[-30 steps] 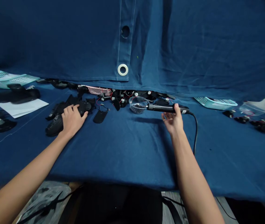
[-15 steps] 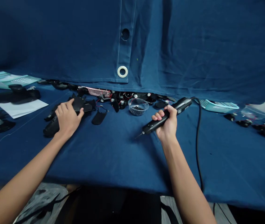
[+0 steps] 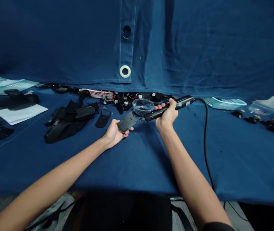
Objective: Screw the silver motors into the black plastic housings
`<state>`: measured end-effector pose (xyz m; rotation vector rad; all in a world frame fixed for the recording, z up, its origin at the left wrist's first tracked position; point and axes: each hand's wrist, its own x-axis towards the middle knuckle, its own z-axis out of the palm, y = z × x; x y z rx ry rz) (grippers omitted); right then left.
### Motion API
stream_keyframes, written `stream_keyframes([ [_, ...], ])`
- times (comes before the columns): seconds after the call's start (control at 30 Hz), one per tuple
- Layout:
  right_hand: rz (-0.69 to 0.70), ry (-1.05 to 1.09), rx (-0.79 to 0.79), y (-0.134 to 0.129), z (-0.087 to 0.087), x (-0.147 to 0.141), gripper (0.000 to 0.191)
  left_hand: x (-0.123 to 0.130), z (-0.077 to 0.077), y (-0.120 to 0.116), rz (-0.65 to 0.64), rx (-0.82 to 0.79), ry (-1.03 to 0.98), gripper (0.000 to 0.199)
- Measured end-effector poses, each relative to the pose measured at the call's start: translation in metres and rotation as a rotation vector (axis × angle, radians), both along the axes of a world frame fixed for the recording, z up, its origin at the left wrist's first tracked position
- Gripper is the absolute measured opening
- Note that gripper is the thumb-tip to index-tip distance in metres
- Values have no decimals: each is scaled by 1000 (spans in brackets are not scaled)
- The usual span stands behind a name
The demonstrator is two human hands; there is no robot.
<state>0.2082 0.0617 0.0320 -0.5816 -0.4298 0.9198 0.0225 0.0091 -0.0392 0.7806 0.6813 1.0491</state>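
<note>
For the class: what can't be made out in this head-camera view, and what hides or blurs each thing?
Underside of the dark plate in the left hand: hidden by the plate and fingers.
Tip of the corded electric screwdriver in the right hand: too small to see what it meets.
Contents of the clear bowl: too small to identify.
Pink basket: partly hidden by the hanging blue cloth.

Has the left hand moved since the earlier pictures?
Yes. The left hand, holding a flat black part, has moved to the right, away from the pile of black parts and toward the clear plastic bowl.
</note>
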Motion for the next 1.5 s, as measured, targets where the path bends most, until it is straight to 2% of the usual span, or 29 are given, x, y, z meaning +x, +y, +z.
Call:
stream_keyframes([
  [0.07, -52, 27, -36, 1, -9, 7, 19, -1, -7, -4, -79, -26, -10, 47],
  [0.13, -98, 14, -40, 1, -12, 10, 17, 0, -11, -6, -117, -28, -15, 48],
  [0.3, -219, -116, 76, -5, 0, 9, 20, 8, -13, -11, -184, 11, 21, 49],
  [0.57, -371, -341, 238, -18, 2, -2, 25, 13, -14, -17, -88, 31, 38, 45],
  [0.7, -383, -392, 277, -22, 2, -9, 25, 14, -13, -17, -77, 8, 23, 47],
  [0.97, -356, -343, 273, -27, 4, -14, 22, 14, -10, -19, -64, -3, 23, 47],
  [1.27, -408, -411, 279, -26, -1, -16, 21, 15, -10, -19, -62, -8, 30, 46],
  [1.5, -355, -446, 280, -27, -3, -16, 25, 15, -11, -18, -75, 9, 43, 44],
])
